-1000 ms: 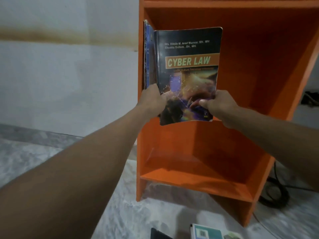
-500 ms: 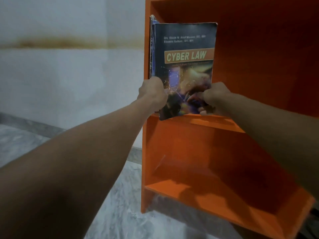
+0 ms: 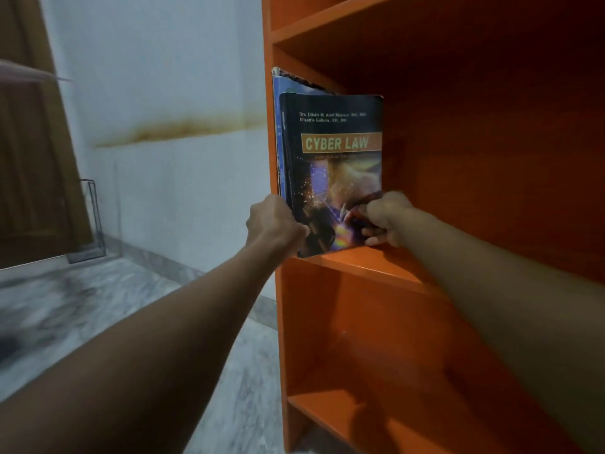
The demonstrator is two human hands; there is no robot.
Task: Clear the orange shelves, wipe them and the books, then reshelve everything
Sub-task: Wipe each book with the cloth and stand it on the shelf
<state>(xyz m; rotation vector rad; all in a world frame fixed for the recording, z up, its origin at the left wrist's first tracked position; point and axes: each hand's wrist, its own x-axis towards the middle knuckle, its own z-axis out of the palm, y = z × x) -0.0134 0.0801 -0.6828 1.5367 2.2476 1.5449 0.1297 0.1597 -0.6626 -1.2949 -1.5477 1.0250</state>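
Gripping a glossy softcover CYBER LAW book [image 3: 340, 158] by its lower corners, a person holds it upright on the middle board of an orange bookcase [image 3: 360, 267], seen from the head camera. The left hand [image 3: 275, 224] curls its fingers round the spine edge near the bottom. The right hand [image 3: 386, 221] pinches the lower free corner, thumb on the cover and fingers folded underneath. The book's bottom edge sits at the front lip of the board, at the bookcase's left end, and its dark, shiny cover faces outward, slightly bowed.

Between it and the bookcase's left side panel stands a thinner blue book [image 3: 294, 86] with a ragged top edge, flat against the panel. The bookcase is smooth painted board, flat and square-edged, with one compartment above the one in use and one below.

Left of the bookcase runs a pale plastered wall [image 3: 163, 77] streaked by a brown horizontal stain, with veined grey marble floor [image 3: 98, 306] at its foot. Farther left stand a brown wooden door [image 3: 32, 158] and a thin wire rack [image 3: 93, 221].
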